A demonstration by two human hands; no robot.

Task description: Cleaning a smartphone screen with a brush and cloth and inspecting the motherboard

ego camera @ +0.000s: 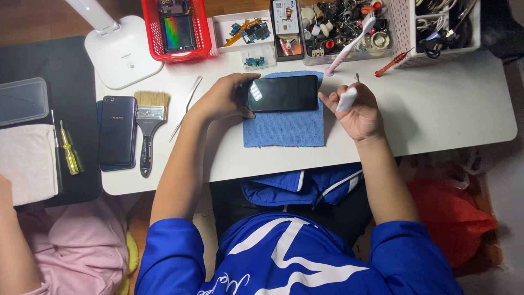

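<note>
A black smartphone (284,93) lies screen-up on a blue cloth (284,128) on the white table (447,109). My left hand (226,98) grips the phone's left end. Just right of the phone, my right hand (357,112) is raised off the table, palm up. Its fingers are closed on a small white object (346,100); a thin metal tip pokes up above the fingers.
Left of the cloth lie metal tweezers (185,106), a paintbrush (148,123), a dark phone (117,130) and a white lamp base (123,52). At the back stand a red basket (176,27), parts trays (338,24), a pink toothbrush (349,46) and a red screwdriver (390,64). Another person sits at left.
</note>
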